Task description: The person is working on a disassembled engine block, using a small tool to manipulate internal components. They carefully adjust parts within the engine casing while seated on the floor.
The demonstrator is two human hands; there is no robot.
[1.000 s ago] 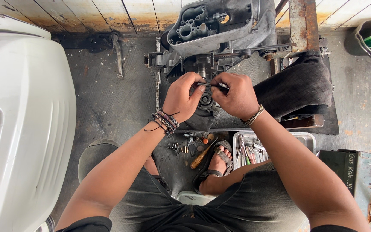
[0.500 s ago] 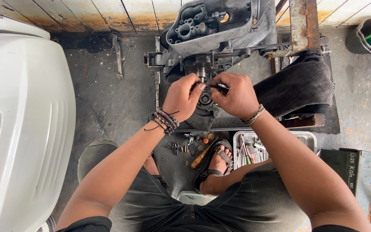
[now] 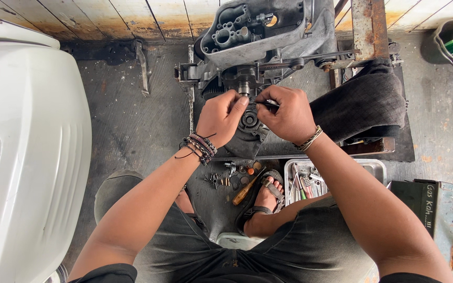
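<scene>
A grey metal engine block (image 3: 268,31) lies on the concrete floor in front of me, with a round dark gear part (image 3: 249,119) near its lower end. My left hand (image 3: 220,116), with several bracelets at the wrist, rests its fingers on the engine by a short shaft (image 3: 244,87). My right hand (image 3: 286,114) pinches a thin dark tool (image 3: 266,103) whose tip points at the same spot. Both hands touch over the gear part and hide what lies under them.
A white vehicle body panel (image 3: 22,141) fills the left. A metal tray of tools (image 3: 336,170) sits by my sandalled foot (image 3: 263,202), with small loose parts (image 3: 229,175) and a wooden-handled screwdriver (image 3: 245,191). A black tyre (image 3: 360,107) lies right; a wooden wall (image 3: 106,15) stands behind.
Both hands have stayed on the engine's middle. The fingers shifted only slightly around the tool tip.
</scene>
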